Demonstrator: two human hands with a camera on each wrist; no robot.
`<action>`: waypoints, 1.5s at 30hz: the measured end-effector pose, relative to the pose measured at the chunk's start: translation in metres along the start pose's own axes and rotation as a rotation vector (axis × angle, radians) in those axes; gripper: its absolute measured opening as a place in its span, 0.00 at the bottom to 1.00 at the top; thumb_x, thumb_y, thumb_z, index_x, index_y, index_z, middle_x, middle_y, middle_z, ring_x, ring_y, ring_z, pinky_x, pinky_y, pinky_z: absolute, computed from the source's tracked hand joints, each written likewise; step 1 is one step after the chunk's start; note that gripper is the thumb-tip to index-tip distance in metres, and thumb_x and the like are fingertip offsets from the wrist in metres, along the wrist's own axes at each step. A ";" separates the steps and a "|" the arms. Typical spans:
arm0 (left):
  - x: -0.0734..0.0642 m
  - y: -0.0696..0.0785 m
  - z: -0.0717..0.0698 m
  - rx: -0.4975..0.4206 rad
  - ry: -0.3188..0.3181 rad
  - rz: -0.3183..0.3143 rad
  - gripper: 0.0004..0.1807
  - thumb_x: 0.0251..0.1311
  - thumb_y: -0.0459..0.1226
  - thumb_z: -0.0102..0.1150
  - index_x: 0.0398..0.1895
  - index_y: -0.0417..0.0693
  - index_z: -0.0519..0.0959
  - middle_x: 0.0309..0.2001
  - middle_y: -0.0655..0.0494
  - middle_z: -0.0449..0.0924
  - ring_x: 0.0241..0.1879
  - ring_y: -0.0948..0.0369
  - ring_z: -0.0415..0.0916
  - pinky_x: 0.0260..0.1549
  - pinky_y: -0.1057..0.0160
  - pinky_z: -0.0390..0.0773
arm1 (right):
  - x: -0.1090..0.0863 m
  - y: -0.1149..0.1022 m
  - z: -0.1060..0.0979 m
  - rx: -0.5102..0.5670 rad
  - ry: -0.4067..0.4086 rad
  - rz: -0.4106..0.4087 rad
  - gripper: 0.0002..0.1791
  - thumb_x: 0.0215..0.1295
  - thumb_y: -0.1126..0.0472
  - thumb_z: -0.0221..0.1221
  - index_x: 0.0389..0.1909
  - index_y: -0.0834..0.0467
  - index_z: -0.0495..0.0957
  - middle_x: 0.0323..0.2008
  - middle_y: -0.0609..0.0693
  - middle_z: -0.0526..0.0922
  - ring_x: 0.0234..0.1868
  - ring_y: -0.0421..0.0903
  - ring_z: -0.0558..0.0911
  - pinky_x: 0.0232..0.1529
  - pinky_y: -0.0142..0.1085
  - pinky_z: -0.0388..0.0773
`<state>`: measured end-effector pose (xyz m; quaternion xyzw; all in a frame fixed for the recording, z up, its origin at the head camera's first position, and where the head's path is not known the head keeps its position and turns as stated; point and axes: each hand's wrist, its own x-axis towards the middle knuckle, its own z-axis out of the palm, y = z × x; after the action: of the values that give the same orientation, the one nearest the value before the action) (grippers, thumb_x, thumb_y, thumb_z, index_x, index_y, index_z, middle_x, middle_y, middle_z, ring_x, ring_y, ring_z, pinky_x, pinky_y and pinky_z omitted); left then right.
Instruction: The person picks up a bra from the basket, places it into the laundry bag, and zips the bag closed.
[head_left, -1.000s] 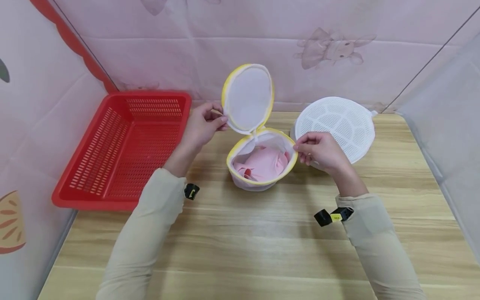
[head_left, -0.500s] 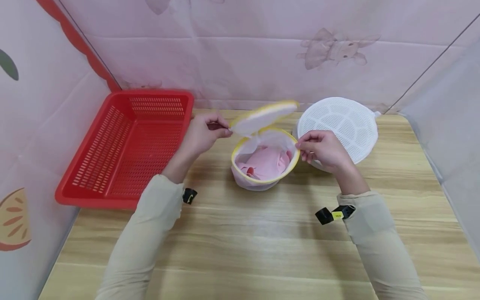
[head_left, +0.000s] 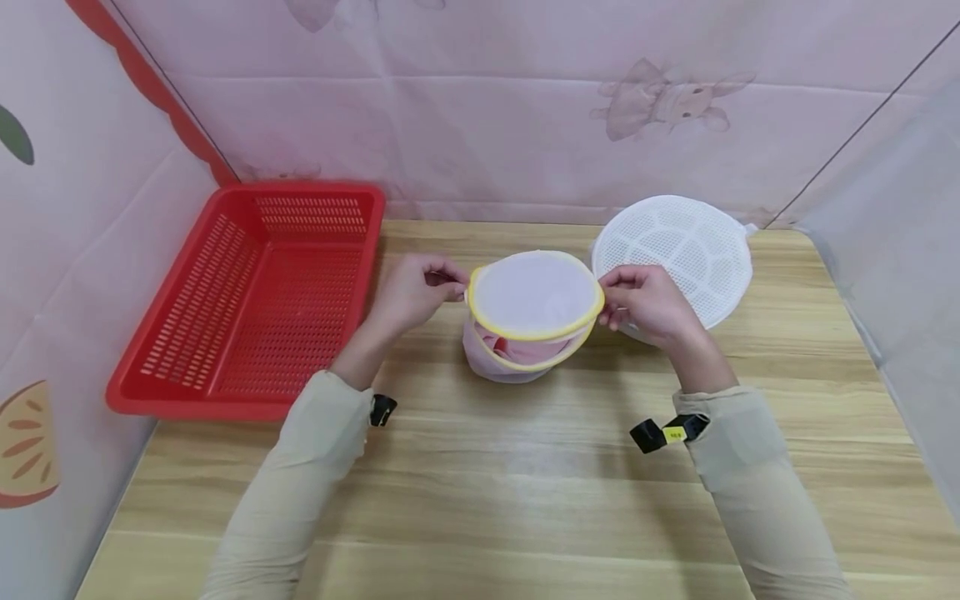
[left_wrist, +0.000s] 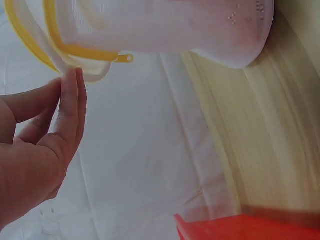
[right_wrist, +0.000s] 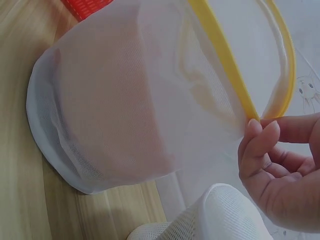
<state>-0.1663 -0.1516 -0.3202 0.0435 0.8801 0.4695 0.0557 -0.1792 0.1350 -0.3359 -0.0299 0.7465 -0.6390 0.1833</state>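
Note:
A white mesh laundry bag [head_left: 480, 354] with yellow zip edging stands upright on the table. Its round lid [head_left: 536, 292] lies over the mouth, with a gap along the front edge. Through that gap shows a folded pink cloth [head_left: 517, 348]; the rest is hidden by lid and mesh. My left hand [head_left: 416, 292] pinches the lid's edge at the left, close to a yellow zip pull [left_wrist: 125, 58] in the left wrist view. On the other side my right hand [head_left: 648, 304] pinches the yellow rim between thumb and fingers.
To the left sits a red plastic basket [head_left: 367, 283] with slotted walls. A round white mesh container [head_left: 678, 250] stands behind my right hand. The wooden table [head_left: 510, 483] meets a pink printed backdrop [head_left: 480, 150] at the back.
The bag's lid has swung from standing upright down over the mouth, covering most of the pink cloth. My left hand moved slightly down and right with it; my right hand stayed at the rim.

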 end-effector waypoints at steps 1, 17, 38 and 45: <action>0.001 -0.001 0.001 -0.027 -0.008 -0.017 0.05 0.54 0.29 0.61 0.34 0.37 0.81 0.33 0.47 0.81 0.32 0.59 0.78 0.32 0.65 0.78 | 0.000 0.000 0.000 0.001 -0.001 0.001 0.05 0.63 0.73 0.50 0.34 0.73 0.71 0.19 0.50 0.77 0.18 0.41 0.76 0.18 0.30 0.74; 0.025 -0.018 0.025 -0.335 -0.272 -0.409 0.16 0.64 0.33 0.50 0.49 0.28 0.71 0.38 0.44 0.75 0.36 0.57 0.75 0.36 0.64 0.79 | -0.004 0.009 -0.002 0.094 -0.034 0.002 0.06 0.62 0.76 0.46 0.30 0.68 0.72 0.20 0.51 0.76 0.19 0.42 0.75 0.19 0.29 0.73; 0.028 -0.013 0.030 -0.452 -0.347 -0.473 0.18 0.62 0.31 0.52 0.52 0.29 0.68 0.35 0.50 0.71 0.26 0.66 0.70 0.28 0.73 0.75 | -0.006 0.011 -0.001 0.196 -0.041 -0.039 0.10 0.60 0.78 0.44 0.28 0.65 0.72 0.22 0.50 0.75 0.18 0.42 0.73 0.22 0.30 0.74; 0.028 -0.009 0.023 -0.452 -0.351 -0.475 0.21 0.61 0.30 0.53 0.56 0.29 0.65 0.33 0.51 0.68 0.24 0.66 0.66 0.24 0.74 0.72 | -0.005 0.013 -0.002 0.193 -0.040 -0.045 0.08 0.60 0.78 0.45 0.28 0.67 0.71 0.22 0.50 0.76 0.18 0.42 0.73 0.21 0.30 0.74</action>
<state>-0.1914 -0.1337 -0.3417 -0.0958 0.7168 0.6113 0.3213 -0.1728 0.1403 -0.3468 -0.0416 0.6769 -0.7110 0.1859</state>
